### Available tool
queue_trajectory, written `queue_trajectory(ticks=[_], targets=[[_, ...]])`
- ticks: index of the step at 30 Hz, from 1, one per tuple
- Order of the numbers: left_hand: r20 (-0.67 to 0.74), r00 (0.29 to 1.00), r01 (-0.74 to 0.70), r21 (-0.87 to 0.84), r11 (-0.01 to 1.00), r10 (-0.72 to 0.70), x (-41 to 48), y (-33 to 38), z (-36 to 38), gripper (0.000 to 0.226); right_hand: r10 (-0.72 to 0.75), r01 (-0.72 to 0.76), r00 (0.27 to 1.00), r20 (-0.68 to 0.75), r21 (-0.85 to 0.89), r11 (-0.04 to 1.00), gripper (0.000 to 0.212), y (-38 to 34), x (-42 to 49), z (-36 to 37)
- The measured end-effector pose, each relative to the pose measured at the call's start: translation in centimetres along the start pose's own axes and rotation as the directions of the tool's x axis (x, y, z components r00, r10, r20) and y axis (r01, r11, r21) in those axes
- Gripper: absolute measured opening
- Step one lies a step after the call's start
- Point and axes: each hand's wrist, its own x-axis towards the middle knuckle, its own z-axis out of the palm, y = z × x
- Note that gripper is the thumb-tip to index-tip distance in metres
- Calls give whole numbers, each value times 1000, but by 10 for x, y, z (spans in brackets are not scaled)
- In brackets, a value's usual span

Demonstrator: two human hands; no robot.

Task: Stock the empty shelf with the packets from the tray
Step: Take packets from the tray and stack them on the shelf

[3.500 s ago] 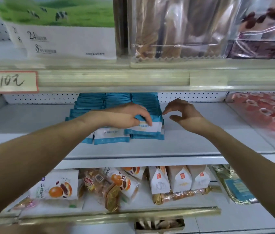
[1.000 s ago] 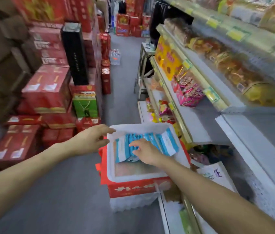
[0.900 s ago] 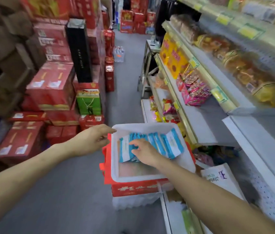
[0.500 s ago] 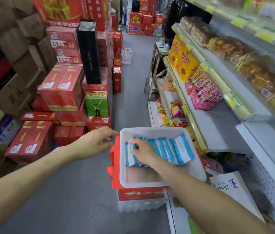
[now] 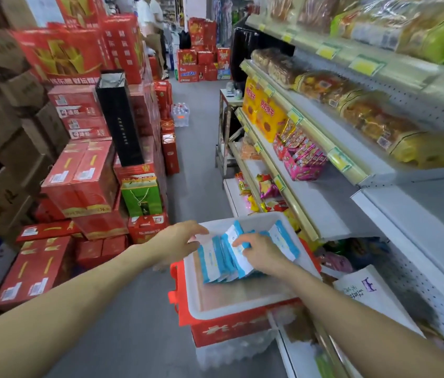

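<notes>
1. Since half a second earlier: left hand [image 5: 177,241] has come off the tray's far left corner and moved in to the left end of the packet row. Right hand [image 5: 260,253] has shifted from the left end toward the middle of the row.
2. Head view. Blue-and-white flat packets [image 5: 216,259] stand on edge in a leaning row across the far half of the white plastic tray [image 5: 240,309]. Near half of the tray floor is bare.
3. Left hand: fingers straight and slightly spread, tips at the leftmost packet. Blur hides whether they touch it.
4. Right hand: fingers curled over the top edges of the middle packets, gripping them. Thumb hidden behind the row.
5. Tray sits on a red printed carton [image 5: 229,330], which sits on a clear plastic-wrapped pack [image 5: 231,350] on the grey floor, just beside the shelving.
6. Empty white metal shelf [image 5: 433,230] lies to the right, above the tray.
7. Shelving further along holds yellow biscuit bags [image 5: 267,113] and a pink display box of snacks [image 5: 302,162].
8. Stacked red cartons [image 5: 84,178] line the aisle's left side, with a green gift bag [image 5: 141,195] and a tall black box [image 5: 120,118] among them.
9. White paper bag with handwriting [image 5: 365,290] sits low, right of the tray.
</notes>
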Motion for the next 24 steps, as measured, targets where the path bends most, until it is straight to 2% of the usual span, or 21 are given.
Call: queue_trajectory(ticks=[6, 10, 18, 23, 24], targets=[[270, 959, -156, 235, 959, 90, 59, 22, 45, 50, 48, -50, 995, -88, -26, 998, 41, 51, -49, -71], [404, 906, -262, 301, 917, 126, 78, 20, 54, 50, 57, -63, 988, -142, -37, 997, 38, 75, -82, -90], [502, 854, -356, 372, 857, 137, 88, -2, 43, 49, 112, -108, 980, -167, 32, 994, 40, 101, -105, -86], [503, 836, -482, 478, 734, 222, 81, -5, 34, 44, 105, -100, 983, -149, 41, 994, 39, 97, -103, -84], [505, 833, -487, 472, 735, 227, 81, -8, 34, 43, 106, -100, 983, -147, 52, 994, 38, 95, -101, -83]])
